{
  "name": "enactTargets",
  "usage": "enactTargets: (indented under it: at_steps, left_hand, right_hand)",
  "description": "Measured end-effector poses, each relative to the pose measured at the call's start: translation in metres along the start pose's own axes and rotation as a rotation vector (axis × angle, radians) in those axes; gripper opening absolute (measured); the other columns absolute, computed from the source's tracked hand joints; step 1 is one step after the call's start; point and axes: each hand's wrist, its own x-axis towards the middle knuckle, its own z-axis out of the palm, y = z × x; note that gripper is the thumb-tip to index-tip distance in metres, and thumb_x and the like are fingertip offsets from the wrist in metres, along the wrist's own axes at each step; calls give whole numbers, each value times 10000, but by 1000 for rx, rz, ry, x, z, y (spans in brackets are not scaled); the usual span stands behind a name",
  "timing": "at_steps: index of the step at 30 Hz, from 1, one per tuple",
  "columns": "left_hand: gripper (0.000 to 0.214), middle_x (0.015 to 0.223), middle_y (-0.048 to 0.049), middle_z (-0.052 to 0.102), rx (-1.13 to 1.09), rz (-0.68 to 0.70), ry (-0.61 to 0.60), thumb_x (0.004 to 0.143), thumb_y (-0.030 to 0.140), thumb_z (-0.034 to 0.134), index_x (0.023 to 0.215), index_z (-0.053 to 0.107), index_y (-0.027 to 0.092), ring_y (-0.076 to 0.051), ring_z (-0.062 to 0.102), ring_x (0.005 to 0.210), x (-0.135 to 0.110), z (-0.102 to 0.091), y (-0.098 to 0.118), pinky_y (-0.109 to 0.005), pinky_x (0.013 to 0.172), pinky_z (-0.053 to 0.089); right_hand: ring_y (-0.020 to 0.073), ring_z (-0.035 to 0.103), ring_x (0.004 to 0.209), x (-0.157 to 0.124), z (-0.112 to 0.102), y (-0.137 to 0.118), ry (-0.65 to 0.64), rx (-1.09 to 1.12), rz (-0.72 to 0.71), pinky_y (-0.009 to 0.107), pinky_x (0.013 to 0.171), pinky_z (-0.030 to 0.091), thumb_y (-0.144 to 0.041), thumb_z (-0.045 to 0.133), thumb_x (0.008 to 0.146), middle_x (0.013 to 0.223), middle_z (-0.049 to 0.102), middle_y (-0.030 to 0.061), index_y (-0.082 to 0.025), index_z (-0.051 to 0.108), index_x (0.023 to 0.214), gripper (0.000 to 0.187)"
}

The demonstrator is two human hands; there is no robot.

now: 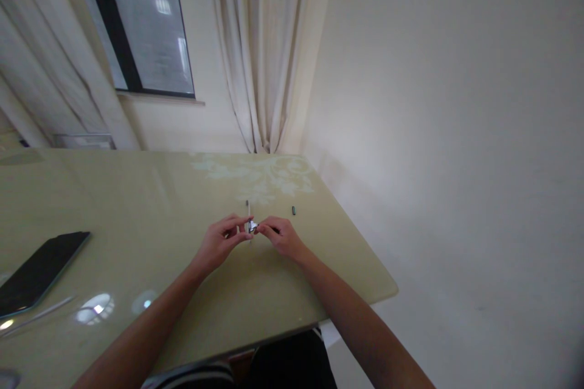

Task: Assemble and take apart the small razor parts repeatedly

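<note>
A single head-worn view looks forward and down from above the near edge of the table (137, 206), facing the window (146, 30) and curtain (260, 55) beyond its far edge; the left hand (221, 243) and right hand (283, 237) sit at arm's length over the table, small in frame

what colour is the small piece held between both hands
Silvery, shiny. The small piece shows best in the head view, pinched between left hand and right hand.

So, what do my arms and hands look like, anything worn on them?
The left forearm and right forearm are bare as far as the picture shows: no sleeves, watch or bracelet. The left hand and right hand wear no gloves; rings are too small to tell.
</note>
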Motion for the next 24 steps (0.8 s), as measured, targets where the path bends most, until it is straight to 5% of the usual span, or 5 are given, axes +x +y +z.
enactTargets:
  at_steps: [24]
  left_hand:
    - [471, 700, 28, 558, -41, -96, -60, 757, 435, 816, 1164, 759, 204, -123, 464, 624, 2, -2, 0, -238, 582, 368]
  right_hand:
    - [153, 590, 696, 0, 1, 1, 60, 23, 12, 259, 684, 420, -588, 574, 987, 758, 699, 36, -158, 788, 898, 489]
